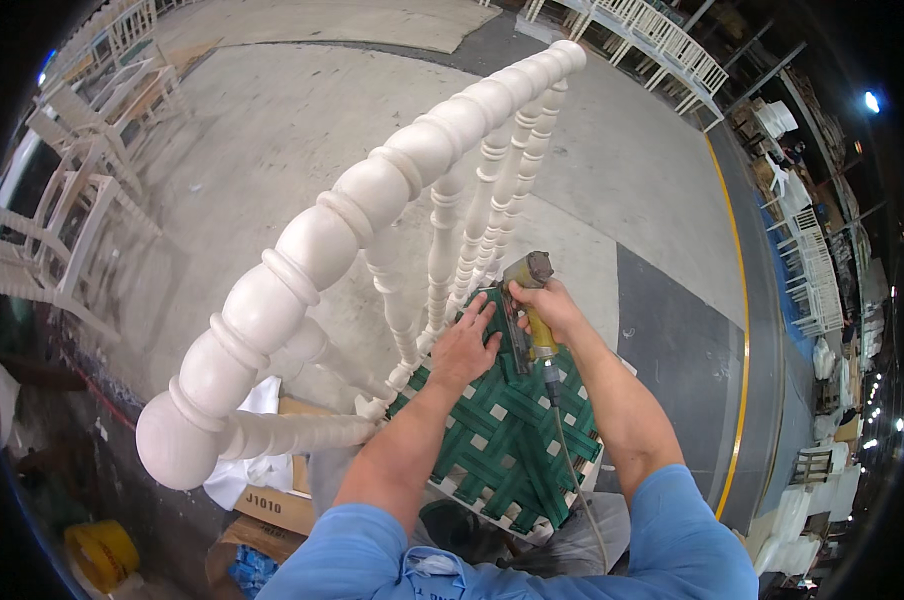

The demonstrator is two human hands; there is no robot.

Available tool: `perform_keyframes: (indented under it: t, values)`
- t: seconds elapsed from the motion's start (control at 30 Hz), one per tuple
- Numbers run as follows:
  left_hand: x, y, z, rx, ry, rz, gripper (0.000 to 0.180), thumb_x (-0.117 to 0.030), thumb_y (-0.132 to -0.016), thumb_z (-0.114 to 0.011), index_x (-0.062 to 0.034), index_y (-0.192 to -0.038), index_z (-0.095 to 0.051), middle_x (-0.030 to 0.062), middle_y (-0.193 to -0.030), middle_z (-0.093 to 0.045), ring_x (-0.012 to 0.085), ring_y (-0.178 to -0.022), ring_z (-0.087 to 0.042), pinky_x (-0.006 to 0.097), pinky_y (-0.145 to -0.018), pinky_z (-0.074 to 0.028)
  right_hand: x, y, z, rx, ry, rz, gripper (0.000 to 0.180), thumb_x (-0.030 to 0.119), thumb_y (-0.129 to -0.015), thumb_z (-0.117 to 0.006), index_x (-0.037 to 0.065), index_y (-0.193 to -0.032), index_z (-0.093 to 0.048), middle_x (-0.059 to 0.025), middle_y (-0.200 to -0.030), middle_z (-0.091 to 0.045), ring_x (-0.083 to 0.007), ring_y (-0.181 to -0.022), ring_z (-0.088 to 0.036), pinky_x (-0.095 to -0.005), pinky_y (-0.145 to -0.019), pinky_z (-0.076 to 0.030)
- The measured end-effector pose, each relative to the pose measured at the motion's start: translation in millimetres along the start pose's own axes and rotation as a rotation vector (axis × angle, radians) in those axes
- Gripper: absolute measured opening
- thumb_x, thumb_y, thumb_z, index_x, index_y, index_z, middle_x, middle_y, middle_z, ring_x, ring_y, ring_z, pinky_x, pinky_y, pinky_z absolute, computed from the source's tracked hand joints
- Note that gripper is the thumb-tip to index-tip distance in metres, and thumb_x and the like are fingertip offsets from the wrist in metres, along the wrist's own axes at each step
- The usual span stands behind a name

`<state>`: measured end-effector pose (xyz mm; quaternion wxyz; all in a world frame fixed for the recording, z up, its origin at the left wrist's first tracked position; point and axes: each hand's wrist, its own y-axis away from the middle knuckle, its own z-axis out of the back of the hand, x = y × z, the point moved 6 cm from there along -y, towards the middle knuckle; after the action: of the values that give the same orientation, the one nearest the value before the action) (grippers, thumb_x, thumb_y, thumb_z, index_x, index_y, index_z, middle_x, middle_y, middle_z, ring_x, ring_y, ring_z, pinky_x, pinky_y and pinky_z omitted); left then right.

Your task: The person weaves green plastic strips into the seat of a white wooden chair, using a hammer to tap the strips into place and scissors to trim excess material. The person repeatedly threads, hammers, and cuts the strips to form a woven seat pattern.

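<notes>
Green webbing: woven straps [502,440] cross over and under each other on the seat of a white chair [312,260], leaving small square gaps where pale wood shows through.
Chair: it lies tipped toward the camera, so one turned leg or post with ball-and-ring shapes sweeps from lower left to upper right; more turned spindles [472,225] run down to the seat edge.
Left hand: the left hand [464,347] lies flat and spread, palm down, on the webbing near the far edge of the seat, just beside the spindles; it grips nothing.
Right hand: the right hand [552,312] is closed round the yellow handle of a staple gun [530,300].
Staple gun: its grey head points toward the far edge of the seat, its nose down on the webbing, just beside the left hand's fingers; a thin hose [570,460] runs from the handle back over the straps toward the person.
Sleeves: both arms come out of short blue sleeves [672,545] at the lower edge.
Under the chair: a cardboard box [277,508] and a white cloth [257,465] sit at the lower left, a yellow roll [100,553] beyond them.
Floor: grey concrete [272,120] with a yellow line [740,300] on the right.
Surroundings: more white chairs [67,200] stand at left, and further ones in rows far right.
</notes>
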<state>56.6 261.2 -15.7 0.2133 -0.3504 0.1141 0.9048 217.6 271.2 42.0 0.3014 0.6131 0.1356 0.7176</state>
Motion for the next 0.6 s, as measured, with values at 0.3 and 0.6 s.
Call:
perform_keyframes:
  t: [0.3,0.6]
  values:
    - [2.7,-0.7,-1.4,-0.019,0.015,-0.004,0.051,-0.040,-0.096,-0.059,-0.0264,-0.145,-0.054,-0.0113,-0.159,-0.039,0.0398,-0.128,-0.054,0.046,-0.104,-0.051,-4.8,-2.8,-13.0,0.040,0.016,0.049,0.028,0.029,-0.091,-0.076,0.004,-0.098,-0.064,-0.0043,-0.074,-0.061,-0.0156,-0.052,-0.056,-0.0309,-0.044,-0.044]
    - [9.8,2.4,-4.4,-0.200,0.172,-0.075,0.028,-0.029,-0.092,-0.062,-0.0193,-0.114,-0.076,-0.0103,-0.132,-0.068,0.0358,-0.107,-0.066,0.043,-0.092,-0.056,-2.8,-4.4,-22.5,0.046,0.041,0.052,0.026,0.028,-0.092,-0.075,0.005,-0.097,-0.064,-0.0039,-0.074,-0.062,-0.0151,-0.051,-0.056,-0.0310,-0.045,-0.044]
